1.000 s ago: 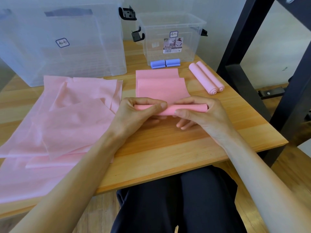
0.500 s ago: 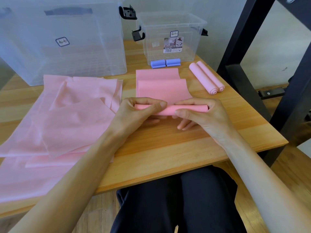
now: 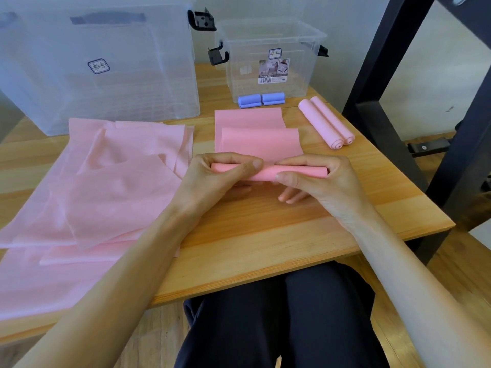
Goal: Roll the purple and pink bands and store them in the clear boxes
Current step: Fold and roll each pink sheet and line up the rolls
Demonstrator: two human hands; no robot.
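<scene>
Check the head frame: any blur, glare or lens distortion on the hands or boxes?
Head view: both hands, left hand and right hand, and the pink roll are sharp; soft daylight, faint shadows under the fingers. The large clear box looks hazy, the small clear box has mild sheen. Wide-angle bending shows along the black frame post.

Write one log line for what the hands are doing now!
step: rolling | left hand: grips pink band | right hand: grips same band | rolled: two pink rolls, two purple rolls | boxes: no bands seen
</scene>
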